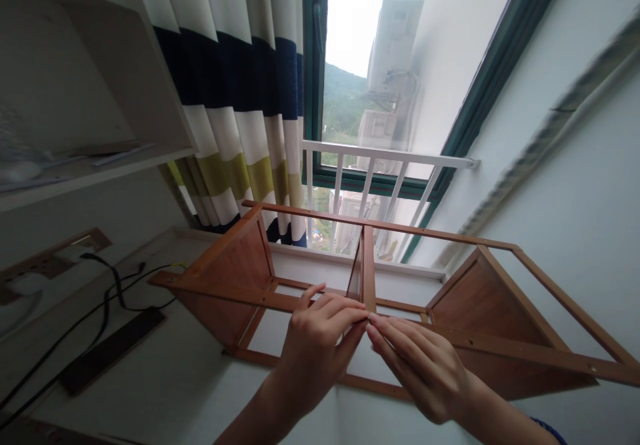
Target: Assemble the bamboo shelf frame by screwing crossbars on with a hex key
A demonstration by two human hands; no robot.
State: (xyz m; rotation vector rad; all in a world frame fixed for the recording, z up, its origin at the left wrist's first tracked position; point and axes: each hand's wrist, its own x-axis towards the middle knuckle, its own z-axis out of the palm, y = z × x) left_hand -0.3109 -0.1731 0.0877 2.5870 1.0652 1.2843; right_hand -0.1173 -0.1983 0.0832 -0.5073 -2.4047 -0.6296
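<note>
A brown wooden shelf rack (pixel 500 312) of thin bars and slanted side panels stands on a white desk (pixel 165 378) before the window. My left hand (pixel 320 345) and my right hand (pixel 420 365) meet at the rack's front bar, just below its upright middle divider (pixel 369 272). The fingertips of both hands are pinched together on that bar. Whether something small sits between the fingertips I cannot make out.
A black power strip (pixel 113 348) with black cables lies on the desk at left, below wall sockets (pixel 55 255). White shelves (pixel 95 165) hang upper left. A striped curtain (pixel 235 98) and a white window guard rail (pixel 385 155) stand behind the rack. A white wall is at right.
</note>
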